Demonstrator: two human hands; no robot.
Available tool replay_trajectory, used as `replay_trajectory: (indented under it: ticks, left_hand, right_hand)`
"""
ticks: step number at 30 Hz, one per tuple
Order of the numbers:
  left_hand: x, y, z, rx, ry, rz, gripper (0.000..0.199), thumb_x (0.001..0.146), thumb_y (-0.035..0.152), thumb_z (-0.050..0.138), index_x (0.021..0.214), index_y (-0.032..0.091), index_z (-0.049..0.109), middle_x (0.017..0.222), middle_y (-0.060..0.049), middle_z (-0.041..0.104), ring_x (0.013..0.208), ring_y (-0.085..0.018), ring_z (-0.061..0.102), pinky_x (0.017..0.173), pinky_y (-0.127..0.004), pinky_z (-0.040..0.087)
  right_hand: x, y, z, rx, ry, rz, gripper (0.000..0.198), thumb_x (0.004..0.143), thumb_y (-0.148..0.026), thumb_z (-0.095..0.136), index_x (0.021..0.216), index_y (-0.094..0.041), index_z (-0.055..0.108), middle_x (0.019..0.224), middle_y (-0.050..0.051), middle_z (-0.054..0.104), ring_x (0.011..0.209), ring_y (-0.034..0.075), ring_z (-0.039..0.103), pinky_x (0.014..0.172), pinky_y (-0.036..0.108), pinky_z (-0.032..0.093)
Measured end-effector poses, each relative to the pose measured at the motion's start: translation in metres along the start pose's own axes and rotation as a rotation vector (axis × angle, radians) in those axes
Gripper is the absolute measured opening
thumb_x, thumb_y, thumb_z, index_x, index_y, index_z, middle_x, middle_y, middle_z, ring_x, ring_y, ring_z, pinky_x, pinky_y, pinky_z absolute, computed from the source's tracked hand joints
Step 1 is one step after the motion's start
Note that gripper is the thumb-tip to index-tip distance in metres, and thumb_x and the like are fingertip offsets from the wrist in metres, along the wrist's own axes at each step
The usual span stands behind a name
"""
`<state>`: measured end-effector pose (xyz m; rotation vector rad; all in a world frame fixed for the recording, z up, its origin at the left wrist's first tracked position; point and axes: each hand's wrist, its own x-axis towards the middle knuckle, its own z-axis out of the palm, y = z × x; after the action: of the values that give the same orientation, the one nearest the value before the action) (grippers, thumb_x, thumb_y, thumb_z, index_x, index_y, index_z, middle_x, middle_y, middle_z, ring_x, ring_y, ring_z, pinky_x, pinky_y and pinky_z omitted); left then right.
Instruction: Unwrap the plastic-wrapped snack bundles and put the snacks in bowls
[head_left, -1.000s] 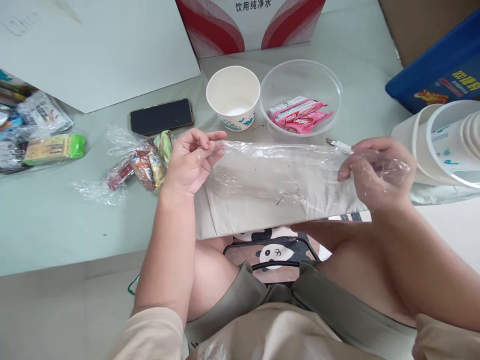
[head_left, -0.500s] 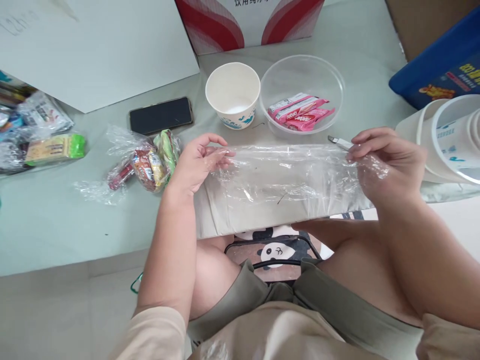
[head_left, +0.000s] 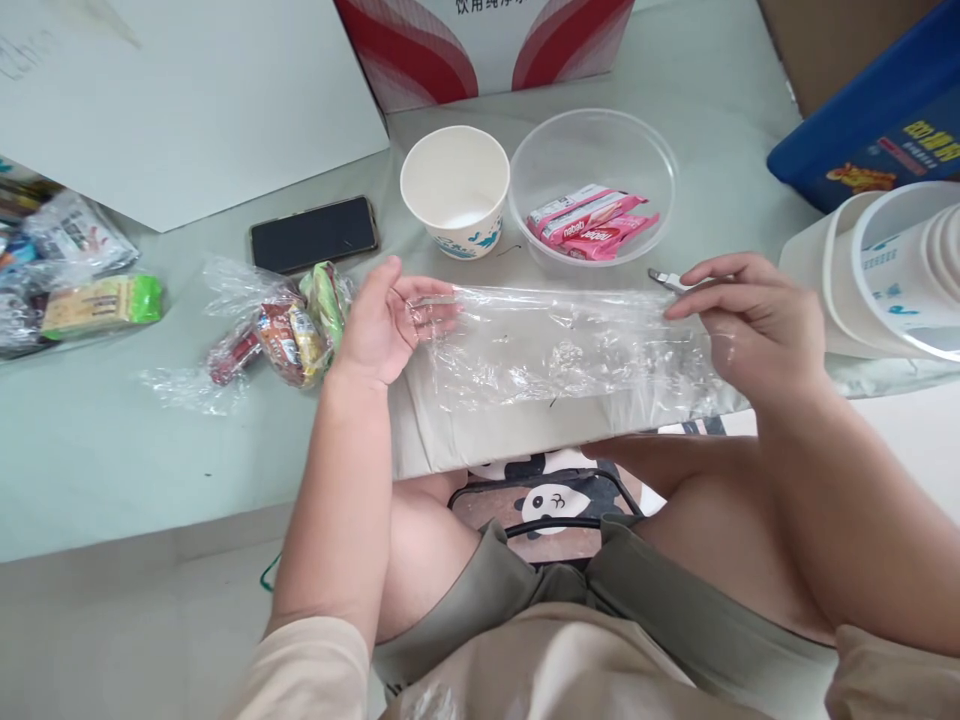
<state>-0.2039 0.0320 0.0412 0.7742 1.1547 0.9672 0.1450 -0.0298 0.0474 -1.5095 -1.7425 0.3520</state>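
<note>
A sheet of clear, crinkled plastic film (head_left: 555,350) spans the space between my two hands, over the table's front edge. My left hand (head_left: 394,325) is at its left end, with thumb raised and fingers spread; the film's edge lies against the fingertips. At the other end, my right hand (head_left: 757,325) grips the film with bent fingers, its thumb largely hidden. Just beyond those fingertips lies a small white tool with a dark tip, possibly a cutter (head_left: 664,280), partly covered by the hand.
Behind the film stand a white paper cup (head_left: 457,190) and a clear plastic bowl (head_left: 637,150) holding pink snack packets (head_left: 592,220). Left are a phone (head_left: 315,235), film-wrapped snacks (head_left: 289,340) and a white box (head_left: 225,90). Nested tubs (head_left: 832,270) and a blue container (head_left: 870,130) are right.
My right hand has shifted left along the film. My left hand's fingers have opened wider, its thumb now upright. The view has moved slightly, so the table items sit a little further left.
</note>
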Motion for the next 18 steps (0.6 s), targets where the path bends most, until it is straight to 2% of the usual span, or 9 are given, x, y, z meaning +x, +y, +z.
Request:
replay_trajectory:
  ticks: [3,5,8,10,11,12,14,16,18]
  left_hand:
    - [-0.002,-0.003,0.001,0.085,-0.021,0.013,0.023,0.070,0.030,0.084,0.085,0.015,0.075,0.089,-0.005,0.074,0.079,-0.017,0.074,0.069,-0.028,0.061]
    - [-0.004,-0.005,0.002,0.154,-0.062,-0.001,0.034,0.063,0.016,0.087,0.094,0.017,0.074,0.094,-0.003,0.072,0.083,-0.017,0.074,0.067,-0.026,0.061]
    - [-0.007,-0.005,0.002,0.211,-0.109,-0.022,0.039,0.066,0.010,0.082,0.103,0.019,0.073,0.100,-0.004,0.072,0.088,-0.017,0.073,0.061,-0.022,0.058]
    - [-0.009,-0.004,0.003,0.249,-0.124,-0.025,0.039,0.069,0.011,0.079,0.106,0.020,0.073,0.099,-0.004,0.072,0.086,-0.017,0.073,0.055,-0.020,0.053]
    - [-0.010,-0.003,0.003,0.268,-0.137,-0.029,0.039,0.070,0.012,0.077,0.108,0.020,0.074,0.099,-0.004,0.073,0.083,-0.017,0.072,0.052,-0.019,0.051]
    - [-0.011,-0.003,0.004,0.289,-0.159,-0.033,0.038,0.071,0.013,0.076,0.108,0.021,0.074,0.097,-0.004,0.073,0.080,-0.017,0.072,0.051,-0.020,0.050]
    - [-0.014,-0.002,0.005,0.331,-0.239,-0.046,0.037,0.074,0.015,0.072,0.110,0.021,0.075,0.091,-0.004,0.074,0.074,-0.016,0.070,0.050,-0.021,0.050]
    - [-0.016,-0.002,0.008,0.375,-0.352,-0.058,0.038,0.075,0.015,0.068,0.111,0.021,0.076,0.082,-0.003,0.074,0.066,-0.014,0.067,0.051,-0.023,0.050]
    - [-0.018,-0.002,0.010,0.402,-0.445,-0.055,0.038,0.074,0.015,0.066,0.110,0.020,0.076,0.083,-0.002,0.075,0.062,-0.013,0.065,0.053,-0.023,0.050]
  right_hand:
    - [-0.005,0.006,-0.008,-0.080,-0.201,-0.100,0.045,0.070,0.001,0.047,0.074,-0.027,0.082,0.113,0.006,0.074,0.090,0.015,0.071,0.081,0.034,0.056]
    - [-0.006,0.008,-0.014,-0.096,-0.273,-0.112,0.046,0.069,0.001,0.045,0.074,-0.026,0.081,0.118,0.005,0.073,0.093,0.015,0.072,0.085,0.035,0.057]
    - [-0.003,0.000,-0.017,-0.150,-0.054,-0.006,0.039,0.071,-0.001,0.047,0.071,-0.024,0.078,0.104,0.006,0.077,0.092,0.019,0.073,0.083,0.037,0.056]
    - [0.000,-0.014,-0.014,-0.073,0.134,0.069,0.030,0.073,-0.004,0.052,0.070,-0.023,0.075,0.084,0.005,0.075,0.082,0.019,0.071,0.075,0.037,0.056]
    - [0.000,-0.022,-0.010,0.002,0.146,0.096,0.026,0.076,-0.006,0.054,0.072,-0.023,0.074,0.078,0.005,0.073,0.077,0.019,0.070,0.073,0.036,0.055]
    - [0.001,-0.030,-0.005,0.085,0.082,0.115,0.021,0.079,-0.010,0.057,0.076,-0.023,0.073,0.077,0.004,0.073,0.076,0.019,0.070,0.072,0.036,0.055]
    - [0.000,-0.046,0.009,0.226,-0.185,0.143,0.014,0.084,-0.023,0.062,0.092,-0.023,0.074,0.089,0.006,0.076,0.085,0.021,0.072,0.079,0.038,0.058]
    - [-0.001,-0.059,0.026,0.292,-0.431,0.178,0.035,0.084,-0.039,0.068,0.115,-0.023,0.069,0.113,0.009,0.076,0.103,0.025,0.072,0.088,0.042,0.058]
    - [0.000,-0.066,0.043,0.307,-0.589,0.232,0.057,0.078,-0.048,0.075,0.127,-0.022,0.063,0.122,0.012,0.074,0.101,0.025,0.072,0.085,0.041,0.059]
